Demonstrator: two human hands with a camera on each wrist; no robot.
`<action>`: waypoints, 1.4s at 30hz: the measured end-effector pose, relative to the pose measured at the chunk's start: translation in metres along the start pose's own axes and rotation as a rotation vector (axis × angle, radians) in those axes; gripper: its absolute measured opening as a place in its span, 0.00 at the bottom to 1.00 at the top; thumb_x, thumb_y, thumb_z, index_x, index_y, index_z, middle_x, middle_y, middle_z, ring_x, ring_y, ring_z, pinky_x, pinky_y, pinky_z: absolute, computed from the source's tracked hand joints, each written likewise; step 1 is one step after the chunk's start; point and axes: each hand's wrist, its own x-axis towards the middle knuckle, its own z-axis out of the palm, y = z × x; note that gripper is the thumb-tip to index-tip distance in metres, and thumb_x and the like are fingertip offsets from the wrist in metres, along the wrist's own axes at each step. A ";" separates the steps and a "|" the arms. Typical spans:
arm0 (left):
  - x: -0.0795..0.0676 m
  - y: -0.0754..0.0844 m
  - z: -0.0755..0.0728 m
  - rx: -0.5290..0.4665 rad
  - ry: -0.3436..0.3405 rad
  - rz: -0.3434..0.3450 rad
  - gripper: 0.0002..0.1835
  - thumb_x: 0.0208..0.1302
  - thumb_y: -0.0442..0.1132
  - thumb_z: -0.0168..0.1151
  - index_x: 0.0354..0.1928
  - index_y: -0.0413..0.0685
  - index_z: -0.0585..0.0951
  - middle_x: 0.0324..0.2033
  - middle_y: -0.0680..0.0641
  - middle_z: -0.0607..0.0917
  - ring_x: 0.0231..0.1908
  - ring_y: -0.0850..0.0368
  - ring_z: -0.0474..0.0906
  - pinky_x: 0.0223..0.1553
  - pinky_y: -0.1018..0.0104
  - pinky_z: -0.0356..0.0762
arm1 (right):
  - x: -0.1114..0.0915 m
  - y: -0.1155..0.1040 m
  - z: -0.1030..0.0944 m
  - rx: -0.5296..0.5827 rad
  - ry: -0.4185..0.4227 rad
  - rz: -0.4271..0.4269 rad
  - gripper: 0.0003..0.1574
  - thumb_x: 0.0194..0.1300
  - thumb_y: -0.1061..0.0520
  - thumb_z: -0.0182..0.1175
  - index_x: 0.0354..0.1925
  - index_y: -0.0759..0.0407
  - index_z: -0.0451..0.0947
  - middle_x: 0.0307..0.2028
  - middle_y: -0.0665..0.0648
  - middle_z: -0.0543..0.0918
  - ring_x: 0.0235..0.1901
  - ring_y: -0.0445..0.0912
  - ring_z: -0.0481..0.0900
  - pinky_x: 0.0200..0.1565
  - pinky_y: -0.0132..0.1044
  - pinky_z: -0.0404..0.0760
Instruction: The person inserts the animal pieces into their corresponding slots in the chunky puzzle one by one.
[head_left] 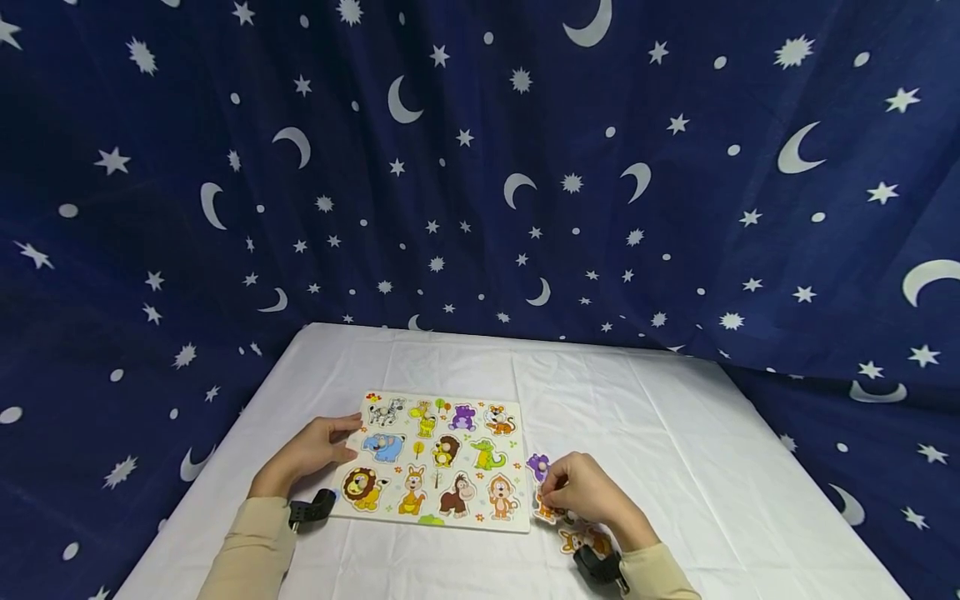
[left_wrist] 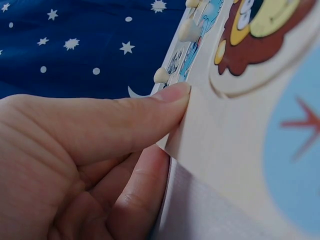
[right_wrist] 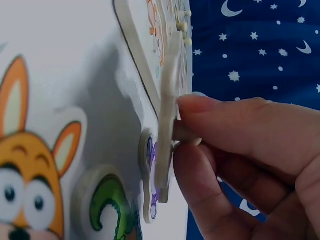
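Head/wrist cams: L hand (head_left: 311, 448), fingers extended, touches puzzle bd (head_left: 482, 500); R hand (head_left: 588, 493) pinches knobbed pc (right_wrist: 168, 112).

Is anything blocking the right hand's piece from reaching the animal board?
Nothing visible: the right hand holds the piece up beside the board. The purple hippo piece lies close by, but down on the cloth.

Dark blue moon-and-star curtain (head_left: 480, 125) behind and beside a creased white tablecloth (head_left: 637, 417).
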 end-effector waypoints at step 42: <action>0.000 -0.003 0.000 0.004 -0.006 -0.010 0.32 0.56 0.28 0.68 0.65 0.28 0.73 0.72 0.31 0.64 0.73 0.32 0.57 0.73 0.42 0.57 | 0.037 -0.026 0.037 0.093 -0.077 -0.153 0.06 0.51 0.71 0.71 0.24 0.63 0.85 0.27 0.57 0.88 0.29 0.32 0.80 0.33 0.26 0.81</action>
